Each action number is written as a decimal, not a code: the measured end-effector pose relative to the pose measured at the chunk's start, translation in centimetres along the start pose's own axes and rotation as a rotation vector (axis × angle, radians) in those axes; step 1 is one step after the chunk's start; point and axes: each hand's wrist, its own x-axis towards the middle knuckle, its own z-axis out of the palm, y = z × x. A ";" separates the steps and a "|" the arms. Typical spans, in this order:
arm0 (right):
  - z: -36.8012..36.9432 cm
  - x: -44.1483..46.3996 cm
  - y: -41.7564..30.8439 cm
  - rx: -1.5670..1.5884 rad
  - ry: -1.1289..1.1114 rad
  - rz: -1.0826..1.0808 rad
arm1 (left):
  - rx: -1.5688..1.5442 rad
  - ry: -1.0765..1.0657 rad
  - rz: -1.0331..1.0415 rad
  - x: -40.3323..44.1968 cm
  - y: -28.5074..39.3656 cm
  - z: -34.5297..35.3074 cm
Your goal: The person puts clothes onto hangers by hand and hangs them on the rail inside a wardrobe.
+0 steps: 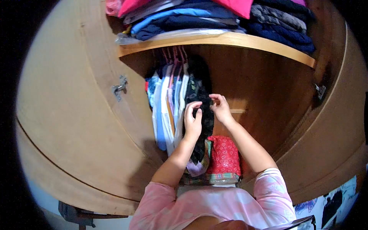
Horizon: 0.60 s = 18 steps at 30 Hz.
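A black garment (197,143) hangs at the right end of a row of clothes inside a wardrobe. In front of it is my left hand (193,118), its fingers curved and the thumb apart from them. Beside the garment's right edge, my right hand (221,109) has bent fingers with a gap between thumb and forefinger. Whether the fingertips touch the cloth, I cannot tell. Left of the black garment, several light-coloured clothes (166,109) hang close together on pink hangers (176,55).
Folded clothes (184,21) are stacked on a wooden shelf (226,39) above the hanging row. A red package with a heart pattern (225,155) sits low in the wardrobe. Open doors stand at both sides, the left door (69,107) and the right door (329,138).
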 end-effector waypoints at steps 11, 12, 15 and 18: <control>-14.9 -19.4 1.0 -0.229 0.180 0.202 | -0.387 -0.670 -0.578 -16.9 -2.3 14.4; -16.4 -21.5 1.0 -0.249 0.200 0.261 | -0.423 -0.739 -0.602 -18.7 -1.4 15.5; -20.7 -28.4 -0.9 -0.281 0.303 0.355 | -0.518 -0.926 -0.735 -23.8 2.7 18.2; -24.5 -35.9 -2.4 -0.346 0.384 0.392 | -0.524 -1.157 -0.764 -29.3 6.1 20.2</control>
